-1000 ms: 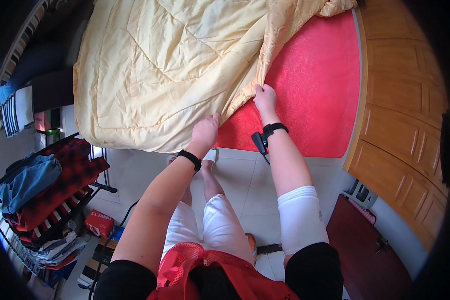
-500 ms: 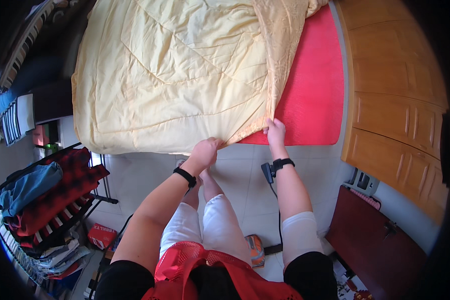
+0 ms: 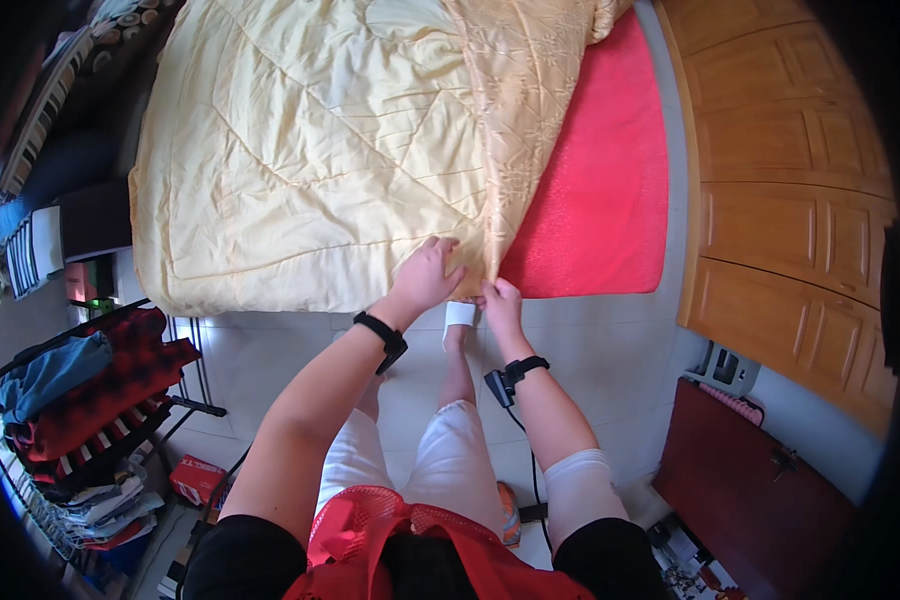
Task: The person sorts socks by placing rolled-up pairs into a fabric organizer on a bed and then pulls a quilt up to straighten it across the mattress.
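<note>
Yellow quilt partly covers a red sheet; the right hand pinches the quilt's near edge, the left hand just beside, fingers spread and released.

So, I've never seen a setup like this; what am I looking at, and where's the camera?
There's no machine here: these are a person's own bare hands. The view comes from the left of two wide cameras worn on the head, looking down, which is why straight edges bend near the rim. On the red-covered bed lies a pale yellow quilt, its right side folded over to show a golden patterned face. The right hand pinches the quilt's near edge. The left hand is open at the quilt, fingers spread.
</note>
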A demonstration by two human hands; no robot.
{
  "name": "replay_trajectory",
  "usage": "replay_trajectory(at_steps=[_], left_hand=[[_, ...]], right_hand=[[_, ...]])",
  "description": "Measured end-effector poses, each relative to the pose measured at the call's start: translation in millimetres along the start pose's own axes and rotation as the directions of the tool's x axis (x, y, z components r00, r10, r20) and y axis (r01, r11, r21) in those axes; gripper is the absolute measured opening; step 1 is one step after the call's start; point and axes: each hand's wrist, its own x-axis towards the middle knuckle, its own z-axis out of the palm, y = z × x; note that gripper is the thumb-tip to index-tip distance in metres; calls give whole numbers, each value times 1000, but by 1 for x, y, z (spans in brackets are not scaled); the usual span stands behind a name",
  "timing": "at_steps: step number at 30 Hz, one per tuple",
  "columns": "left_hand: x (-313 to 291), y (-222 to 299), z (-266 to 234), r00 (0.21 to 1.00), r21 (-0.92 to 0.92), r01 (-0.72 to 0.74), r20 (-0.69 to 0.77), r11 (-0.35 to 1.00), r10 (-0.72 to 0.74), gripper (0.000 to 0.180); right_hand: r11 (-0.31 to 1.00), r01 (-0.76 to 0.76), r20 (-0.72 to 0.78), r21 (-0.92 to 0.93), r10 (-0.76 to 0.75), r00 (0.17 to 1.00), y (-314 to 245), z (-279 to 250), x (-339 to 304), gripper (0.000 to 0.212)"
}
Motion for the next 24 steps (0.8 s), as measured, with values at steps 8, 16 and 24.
replay_trajectory(at_steps=[8, 16, 24], left_hand=[[116, 39, 46, 959, -64, 285, 18, 956, -284, 72], [139, 72, 68, 988, -36, 145, 61, 989, -142, 27], [129, 90, 80, 998, 15, 13, 53, 1000, -14, 36]], right_hand=[[994, 52, 363, -93, -15, 932, -20, -44, 30, 25], [979, 203, 131, -3, -201, 971, -80, -120, 131, 28], [554, 440, 230, -707, -409, 883, -207, -119, 200, 70]])
